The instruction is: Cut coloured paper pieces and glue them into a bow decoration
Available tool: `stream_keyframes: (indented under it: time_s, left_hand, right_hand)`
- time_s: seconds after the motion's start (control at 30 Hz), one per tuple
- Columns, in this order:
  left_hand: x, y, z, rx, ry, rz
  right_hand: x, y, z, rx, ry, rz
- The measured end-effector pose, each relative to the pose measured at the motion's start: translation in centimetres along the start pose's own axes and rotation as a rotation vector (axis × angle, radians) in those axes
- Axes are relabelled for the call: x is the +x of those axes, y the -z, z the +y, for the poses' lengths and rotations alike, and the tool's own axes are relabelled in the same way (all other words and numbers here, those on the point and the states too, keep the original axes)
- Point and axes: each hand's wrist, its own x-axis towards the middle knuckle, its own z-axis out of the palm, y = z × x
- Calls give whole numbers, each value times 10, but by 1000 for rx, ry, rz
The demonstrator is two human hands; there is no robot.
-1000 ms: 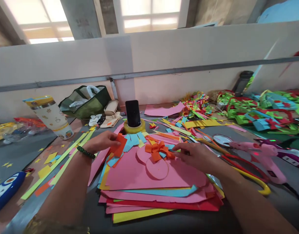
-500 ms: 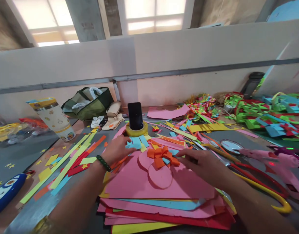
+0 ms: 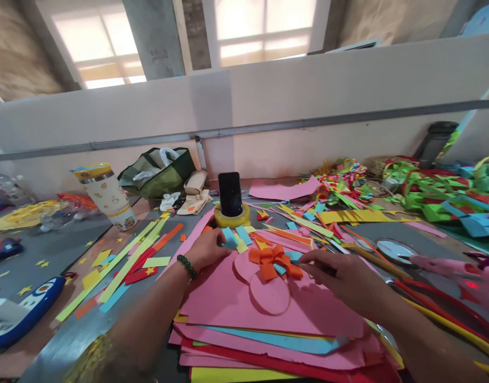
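A stack of coloured paper sheets [image 3: 228,300], pink on top, lies in front of me. Two pink paper ovals [image 3: 269,294] rest on it, and folded orange paper strips [image 3: 274,260] sit at their upper end with bits of light blue among them. My left hand [image 3: 209,247], a green bead bracelet at its wrist, lies at the sheet's upper left edge. Its fingers are bent and apart, beside light blue paper pieces [image 3: 229,238]. Close to the orange strips' right side is my right hand [image 3: 332,268], fingers loosely curled and apart, near a light blue piece [image 3: 293,256].
A phone [image 3: 230,194] stands in a yellow tape roll [image 3: 232,217] behind the stack. Paper strips [image 3: 136,255] and a tumbler [image 3: 108,197] are left. At right are red-and-yellow handles [image 3: 439,306], a pink glue gun [image 3: 460,271] and heaped paper pieces [image 3: 431,186].
The whole view has shifted, so things appear farther right and slightly lower. Both hands keep nearly the same places around the orange strips and pink ovals.
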Motion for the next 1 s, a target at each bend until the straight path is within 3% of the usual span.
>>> stream_keyframes:
  time_s: [0.2, 0.37, 0.57, 0.77, 1.0]
  left_hand:
    - [1, 0, 3, -30, 35, -29]
    - [2, 1, -2, -6, 69, 40]
    - [3, 0, -5, -33, 15, 12]
    - [0, 8, 2, -205, -19, 41]
    - [-6, 27, 11, -467, -131, 133]
  right_hand:
    - [2, -1, 6, -12, -24, -5]
    - [2, -2, 7, -7, -29, -11]
    - [1, -1, 5, -9, -18, 0]
    - [-1, 4, -1, -1, 0, 21]
    - [-39, 21, -7, -45, -23, 272]
